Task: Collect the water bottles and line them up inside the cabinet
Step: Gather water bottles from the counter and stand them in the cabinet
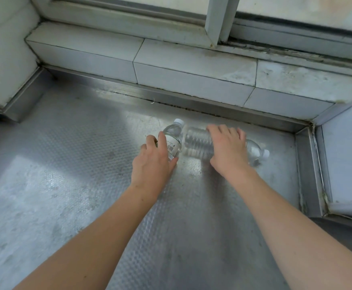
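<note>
Two bare forearms reach in from the bottom edge over the textured metal counter (66, 164), one toward each of two clear water bottles near the back right corner.

The left hand (153, 162) curls its fingers and thumb around the labelled bottle (174, 136), gripping it at the lower body over the white label with a barcode. This bottle's long axis runs away from the camera and tips slightly right, with its white cap at the far end pointing toward the tiled ledge (191, 65). Whether it stands tilted or lies on the counter I cannot tell.

The right hand (228, 150) lies over the middle of the ribbed bottle (198, 143), fingers curled down over its far side, grasping it. That bottle lies flat on the counter, its long axis running left to right and angled a little toward the camera; its base is at the left, just beside the labelled bottle, and its white cap points right, toward the raised metal rim at the counter's right side.

Behind the ledge runs a window frame (214, 19).
</note>
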